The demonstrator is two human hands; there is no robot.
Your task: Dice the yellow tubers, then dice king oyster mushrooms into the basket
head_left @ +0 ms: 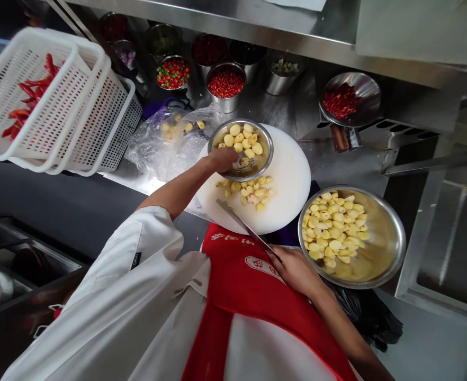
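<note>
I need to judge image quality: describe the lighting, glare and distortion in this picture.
Head view: bright, even light on the white cutting board; soft glare on the big steel bowl's rim; wide-lens bending at the edges, seen in the curved white baskets; dark lower left corner; left hand and knife reasonably sharp.

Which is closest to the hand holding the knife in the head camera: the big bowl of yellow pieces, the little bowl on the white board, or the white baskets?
From the right hand:
1. Big bowl, just beside it.
2. Little bowl, across the board.
3. White baskets, far left.
</note>
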